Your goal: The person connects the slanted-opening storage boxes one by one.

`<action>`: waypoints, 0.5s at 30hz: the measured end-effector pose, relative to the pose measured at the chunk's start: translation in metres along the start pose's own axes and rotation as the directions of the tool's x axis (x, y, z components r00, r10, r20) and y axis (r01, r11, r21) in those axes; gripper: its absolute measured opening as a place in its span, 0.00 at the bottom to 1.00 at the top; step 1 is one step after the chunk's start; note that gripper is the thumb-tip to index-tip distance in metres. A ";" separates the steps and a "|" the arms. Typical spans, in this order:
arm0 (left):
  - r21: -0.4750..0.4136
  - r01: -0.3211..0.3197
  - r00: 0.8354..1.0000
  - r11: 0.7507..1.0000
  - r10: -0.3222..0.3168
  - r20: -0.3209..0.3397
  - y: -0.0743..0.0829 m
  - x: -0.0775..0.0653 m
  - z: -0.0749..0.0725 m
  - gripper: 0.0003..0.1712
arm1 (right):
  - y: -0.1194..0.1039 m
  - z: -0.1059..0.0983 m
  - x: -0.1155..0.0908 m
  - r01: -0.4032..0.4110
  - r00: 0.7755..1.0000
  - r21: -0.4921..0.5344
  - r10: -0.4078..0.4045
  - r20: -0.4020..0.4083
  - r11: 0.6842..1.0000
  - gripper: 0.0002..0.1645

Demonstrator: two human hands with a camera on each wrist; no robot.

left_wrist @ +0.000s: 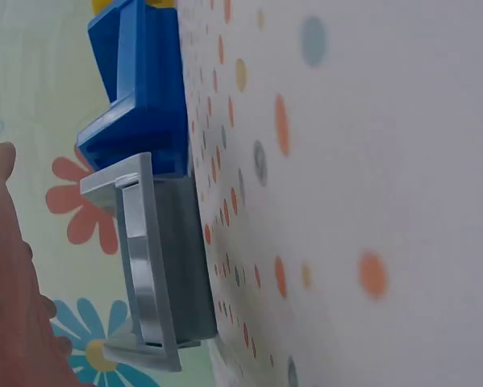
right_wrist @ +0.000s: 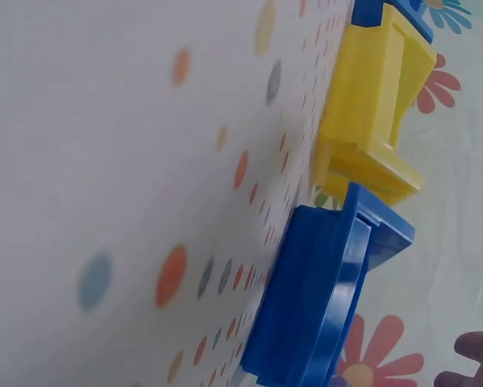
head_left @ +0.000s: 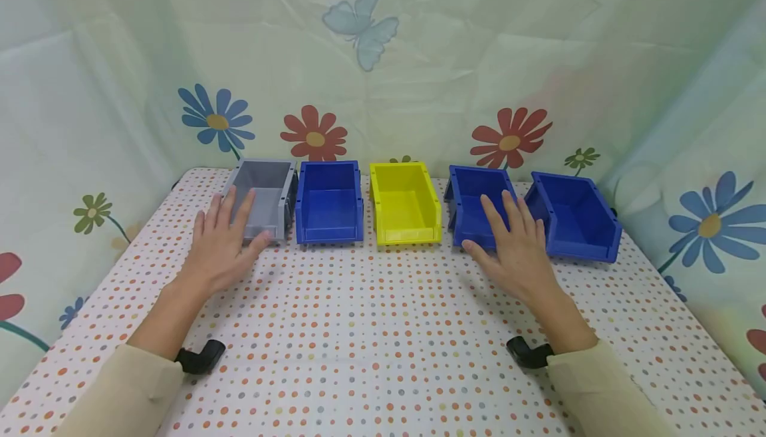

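My left hand (head_left: 218,251) is held above the table with fingers spread, its fingertips overlapping the grey bin (head_left: 263,204) in the head view. On the other side, my right hand (head_left: 517,254) has its fingers spread too and overlaps a blue bin (head_left: 473,191). Neither hand holds anything. Between them stand another blue bin (head_left: 329,204) and a yellow bin (head_left: 407,204). A further blue bin (head_left: 577,217) sits at the right end, angled. In the left wrist view the grey bin (left_wrist: 168,258) lies beyond the hand (left_wrist: 15,274); the right wrist view catches a few fingertips (right_wrist: 475,347).
The bins stand in a row along the back of a table (head_left: 371,330) with a dotted cover. Behind and beside it hangs a curtain (head_left: 431,71) printed with flowers and a butterfly. Black straps with dark pieces (head_left: 203,357) sit at both wrists.
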State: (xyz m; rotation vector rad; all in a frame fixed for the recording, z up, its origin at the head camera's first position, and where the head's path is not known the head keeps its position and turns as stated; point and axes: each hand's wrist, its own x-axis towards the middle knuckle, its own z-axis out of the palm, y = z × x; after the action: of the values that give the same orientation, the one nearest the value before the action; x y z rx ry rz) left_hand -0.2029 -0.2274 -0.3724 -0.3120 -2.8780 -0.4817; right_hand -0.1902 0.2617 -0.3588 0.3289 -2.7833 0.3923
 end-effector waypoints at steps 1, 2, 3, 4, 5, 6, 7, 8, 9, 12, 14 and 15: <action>-0.019 0.003 1.000 1.000 -0.003 -0.010 0.000 0.000 0.000 0.50 | -0.001 0.001 0.000 0.010 1.000 0.014 -0.010 -0.018 1.000 0.52; -0.037 0.005 1.000 0.999 -0.006 -0.022 -0.001 0.001 0.001 0.50 | -0.001 0.001 0.000 0.017 0.999 0.026 -0.016 -0.033 1.000 0.51; -0.053 0.008 0.999 0.999 -0.010 -0.035 -0.002 0.001 0.002 0.50 | -0.002 0.001 0.000 0.024 0.999 0.035 -0.022 -0.048 0.999 0.51; -0.070 0.011 0.999 0.998 -0.014 -0.048 -0.003 0.001 0.002 0.50 | -0.002 0.001 0.000 0.030 0.998 0.043 -0.027 -0.062 0.999 0.51; -0.085 0.014 0.998 0.996 -0.019 -0.060 -0.004 0.001 0.003 0.50 | -0.002 0.002 0.000 0.035 0.997 0.048 -0.032 -0.075 0.998 0.50; -0.102 0.020 0.997 0.995 -0.027 -0.071 -0.005 0.001 0.003 0.50 | -0.003 0.002 0.000 0.042 0.995 0.052 -0.038 -0.088 0.998 0.50; -0.114 0.023 0.996 0.993 -0.033 -0.082 -0.006 0.002 0.003 0.50 | -0.003 0.002 0.000 0.049 0.994 0.056 -0.043 -0.101 0.997 0.50; -0.125 0.029 0.995 0.992 -0.041 -0.092 -0.007 0.002 0.003 0.50 | -0.003 0.002 0.000 0.055 0.992 0.059 -0.048 -0.113 0.997 0.50; -0.135 0.036 0.994 0.990 -0.050 -0.098 -0.009 0.002 0.003 0.50 | -0.004 0.003 0.001 0.062 0.990 0.065 -0.053 -0.127 0.996 0.49; -0.156 0.063 0.990 0.986 -0.082 -0.115 -0.013 0.002 0.004 0.51 | -0.004 0.003 0.001 0.083 0.983 0.093 -0.067 -0.170 0.992 0.48; -0.168 0.083 0.987 0.982 -0.104 -0.122 -0.016 0.002 0.005 0.51 | -0.005 0.004 0.001 0.096 0.978 0.111 -0.072 -0.198 0.989 0.47; -0.176 0.091 0.986 0.980 -0.113 -0.123 -0.017 0.003 0.006 0.51 | -0.005 0.004 0.001 0.103 0.974 0.120 -0.076 -0.213 0.987 0.46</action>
State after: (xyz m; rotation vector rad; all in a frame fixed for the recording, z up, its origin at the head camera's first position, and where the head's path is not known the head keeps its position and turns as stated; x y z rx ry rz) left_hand -0.2108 -0.2410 -0.3820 -0.1521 -2.7387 -0.7399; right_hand -0.1913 0.2558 -0.3604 0.4172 -2.5349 0.5551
